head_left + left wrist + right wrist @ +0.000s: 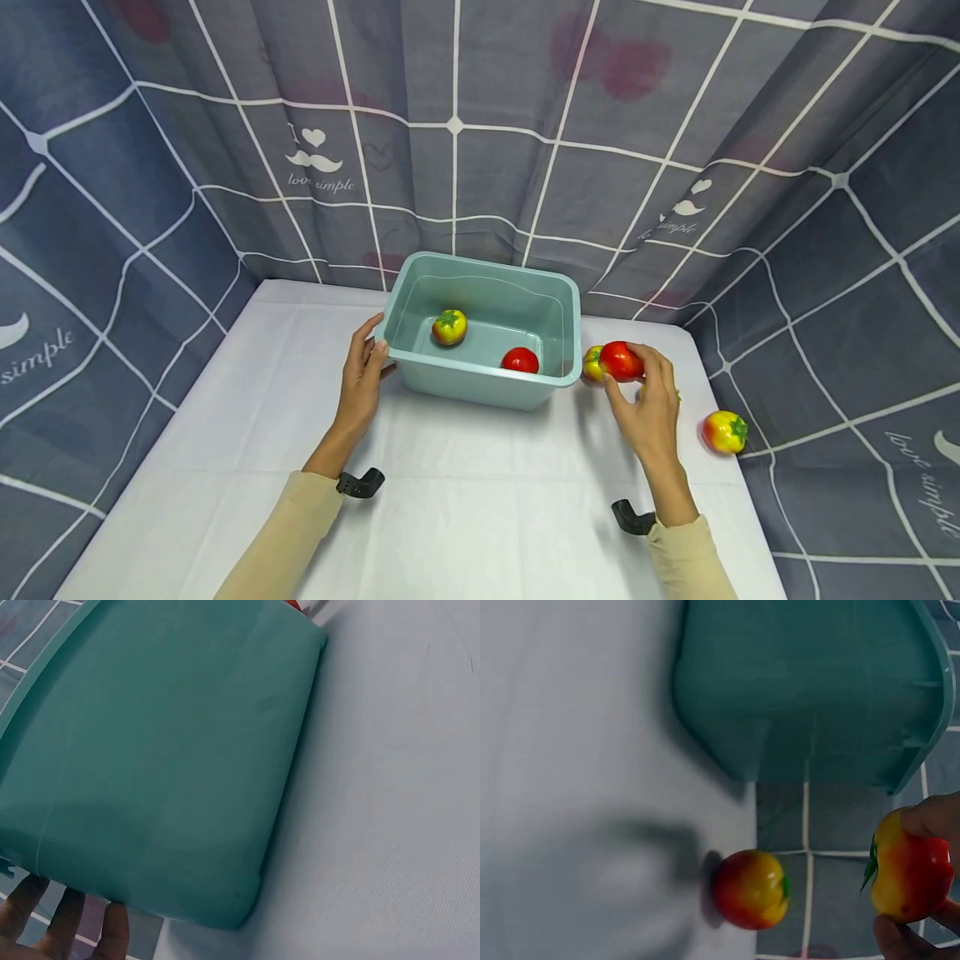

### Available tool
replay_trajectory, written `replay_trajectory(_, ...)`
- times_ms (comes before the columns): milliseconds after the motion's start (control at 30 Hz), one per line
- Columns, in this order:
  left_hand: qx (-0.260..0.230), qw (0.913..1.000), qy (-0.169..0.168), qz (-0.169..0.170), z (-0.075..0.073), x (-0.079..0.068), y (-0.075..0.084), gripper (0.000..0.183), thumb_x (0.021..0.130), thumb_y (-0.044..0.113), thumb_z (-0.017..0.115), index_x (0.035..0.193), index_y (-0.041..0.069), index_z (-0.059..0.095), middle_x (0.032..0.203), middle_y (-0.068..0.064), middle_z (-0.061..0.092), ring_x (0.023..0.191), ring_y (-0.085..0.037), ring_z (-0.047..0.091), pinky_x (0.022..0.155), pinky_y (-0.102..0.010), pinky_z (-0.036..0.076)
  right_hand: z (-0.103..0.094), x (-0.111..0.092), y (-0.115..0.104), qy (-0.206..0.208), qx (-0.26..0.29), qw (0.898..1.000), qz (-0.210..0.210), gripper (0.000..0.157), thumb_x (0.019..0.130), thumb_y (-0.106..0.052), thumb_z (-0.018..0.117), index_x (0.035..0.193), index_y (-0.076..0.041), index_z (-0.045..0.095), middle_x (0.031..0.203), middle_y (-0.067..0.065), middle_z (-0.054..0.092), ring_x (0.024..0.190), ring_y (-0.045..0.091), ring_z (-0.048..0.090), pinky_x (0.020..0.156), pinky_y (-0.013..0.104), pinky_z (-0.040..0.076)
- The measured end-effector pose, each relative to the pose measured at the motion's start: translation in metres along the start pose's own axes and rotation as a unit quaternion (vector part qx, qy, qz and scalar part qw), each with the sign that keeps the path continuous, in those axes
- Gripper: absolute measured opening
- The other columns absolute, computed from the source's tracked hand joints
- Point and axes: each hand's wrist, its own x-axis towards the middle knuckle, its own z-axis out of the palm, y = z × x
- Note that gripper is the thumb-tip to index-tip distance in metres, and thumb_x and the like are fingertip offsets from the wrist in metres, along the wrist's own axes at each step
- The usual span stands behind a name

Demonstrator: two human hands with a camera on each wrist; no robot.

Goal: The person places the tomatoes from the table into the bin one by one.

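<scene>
A pale teal plastic bin (480, 385) stands on the table, with a yellow-green tomato (450, 327) and a red tomato (520, 360) inside. My left hand (362, 379) grips the bin's left end, and its fingers (66, 919) show against that end in the left wrist view. Just off the bin's right end, my right hand (651, 408) holds a red-and-yellow tomato (911, 866) between thumb and fingers, above the tabletop. Beyond it in the head view, another tomato (592, 364) is partly covered by the held one.
One yellow-red tomato (724, 432) lies near the table's right edge. Another yellowish piece (678, 394) peeks out behind my right hand, mostly hidden. A white cloth covers the table (480, 517). Grey checked curtains (495, 167) hang close behind the bin and along both sides.
</scene>
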Motion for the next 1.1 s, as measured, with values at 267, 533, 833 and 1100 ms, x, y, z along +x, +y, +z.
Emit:
replay_trajectory(267, 0.0, 1.0, -0.002, -0.001, -0.001, 0.001, -0.002, 0.05, 0.117, 0.038, 0.044, 0.166, 0.038, 0.036, 0.16, -0.02, 0.054, 0.134, -0.01, 0.059, 0.114, -0.066, 0.052, -0.002, 0.023, -0.03, 0.007, 0.044, 0.998, -0.052, 0.062, 0.09, -0.014, 0.085, 0.149, -0.018, 0.062, 0.154, 0.012, 0.057, 0.139, 0.029, 0.058, 0.106, 0.002, 0.04)
replay_trajectory(533, 0.004, 1.0, 0.001, -0.002, -0.001, 0.001, 0.0, 0.05, 0.117, 0.04, 0.045, 0.166, 0.041, 0.036, 0.158, -0.019, 0.055, 0.133, -0.008, 0.06, 0.114, -0.064, 0.052, 0.003, 0.042, -0.06, -0.022, 0.05, 0.995, -0.084, 0.063, 0.091, -0.017, 0.086, 0.149, -0.022, 0.063, 0.154, 0.011, 0.057, 0.133, 0.032, 0.063, 0.11, 0.054, 0.057)
replay_trajectory(833, -0.005, 1.0, 0.003, -0.001, -0.001, 0.001, -0.001, 0.05, 0.117, 0.038, 0.045, 0.166, 0.037, 0.037, 0.158, -0.021, 0.055, 0.132, -0.01, 0.06, 0.114, -0.067, 0.051, 0.026, 0.064, -0.082, -0.091, 0.03, 0.985, -0.143, 0.059, 0.091, -0.018, 0.085, 0.146, -0.02, 0.062, 0.153, 0.015, 0.057, 0.138, 0.037, 0.058, 0.111, 0.063, 0.053)
replay_trajectory(1100, -0.002, 1.0, 0.001, 0.0, -0.001, 0.001, -0.001, 0.05, 0.117, 0.036, 0.045, 0.167, 0.035, 0.036, 0.159, -0.022, 0.054, 0.132, -0.008, 0.06, 0.114, -0.068, 0.051, 0.042, 0.071, -0.091, -0.18, 0.008, 0.971, -0.158, 0.061, 0.093, -0.021, 0.084, 0.149, -0.02, 0.06, 0.156, 0.014, 0.054, 0.136, 0.041, 0.056, 0.109, 0.066, 0.05)
